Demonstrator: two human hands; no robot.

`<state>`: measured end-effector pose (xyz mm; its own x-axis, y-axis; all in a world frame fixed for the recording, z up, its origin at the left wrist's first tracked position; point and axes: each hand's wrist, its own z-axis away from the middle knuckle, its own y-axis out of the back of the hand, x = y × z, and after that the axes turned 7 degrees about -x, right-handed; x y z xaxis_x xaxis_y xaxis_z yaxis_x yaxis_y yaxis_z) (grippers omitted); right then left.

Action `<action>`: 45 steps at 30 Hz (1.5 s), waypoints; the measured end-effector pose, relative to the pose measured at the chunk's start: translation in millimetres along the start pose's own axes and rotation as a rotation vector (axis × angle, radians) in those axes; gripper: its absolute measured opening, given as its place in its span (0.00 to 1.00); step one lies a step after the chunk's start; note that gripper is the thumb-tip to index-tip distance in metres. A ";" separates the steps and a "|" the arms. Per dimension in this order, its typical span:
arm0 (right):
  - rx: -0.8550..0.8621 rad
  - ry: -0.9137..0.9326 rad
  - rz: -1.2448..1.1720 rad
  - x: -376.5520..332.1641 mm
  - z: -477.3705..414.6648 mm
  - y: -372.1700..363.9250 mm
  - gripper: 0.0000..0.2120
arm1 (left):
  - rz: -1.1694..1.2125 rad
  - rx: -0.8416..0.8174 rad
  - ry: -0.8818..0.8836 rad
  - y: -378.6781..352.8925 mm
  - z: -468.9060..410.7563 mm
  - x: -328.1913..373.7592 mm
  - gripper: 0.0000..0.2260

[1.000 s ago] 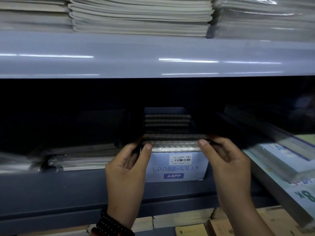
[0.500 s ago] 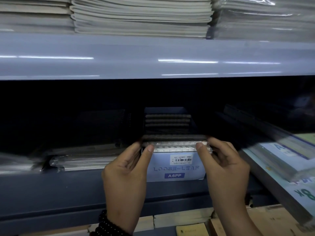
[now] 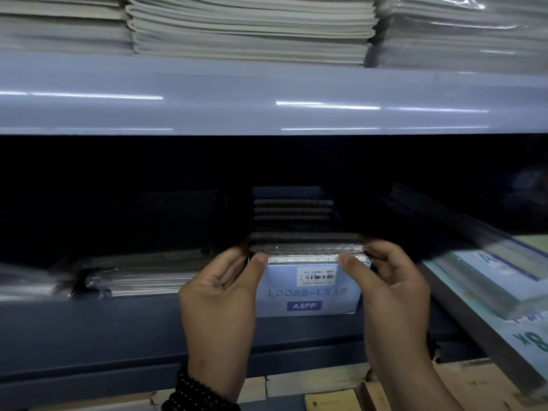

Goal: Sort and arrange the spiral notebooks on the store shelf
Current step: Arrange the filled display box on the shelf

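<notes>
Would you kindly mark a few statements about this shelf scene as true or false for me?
1. The left hand and the right hand both pinch the top of the front A6 spiral notebook. True.
2. That notebook lies flat. False: it stands upright, with its cover facing the camera.
3. Its cover reads "LOOSE-LEAF A6PP". True.
4. The upper shelf is bare. False: stacks of thin booklets lie on it.
5. More spiral bindings stand in a row behind it. True.

The box (image 3: 308, 295) is pale blue, the shelf edge (image 3: 267, 96) lavender-grey, the beaded bracelet (image 3: 191, 391) black.
</notes>
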<state>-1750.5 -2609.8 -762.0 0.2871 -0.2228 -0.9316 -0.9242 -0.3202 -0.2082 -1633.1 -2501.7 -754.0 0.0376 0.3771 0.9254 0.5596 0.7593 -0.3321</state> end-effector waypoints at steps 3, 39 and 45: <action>0.013 -0.012 0.008 -0.1 -3.6 -3.8 0.10 | -0.003 -0.022 -0.007 -2.6 -1.4 3.9 0.10; 0.069 0.118 0.003 0.2 1.8 -7.6 0.09 | -0.031 0.036 -0.132 -0.7 -5.5 -2.4 0.05; 0.037 0.124 -0.026 -4.9 2.1 -7.1 0.08 | -0.019 -0.044 -0.160 2.3 -5.5 -0.3 0.07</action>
<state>-1745.9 -2604.5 -756.6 0.3375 -0.3280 -0.8823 -0.9241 -0.2938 -0.2443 -1627.3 -2503.0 -754.0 -0.1035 0.4449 0.8896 0.5951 0.7443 -0.3030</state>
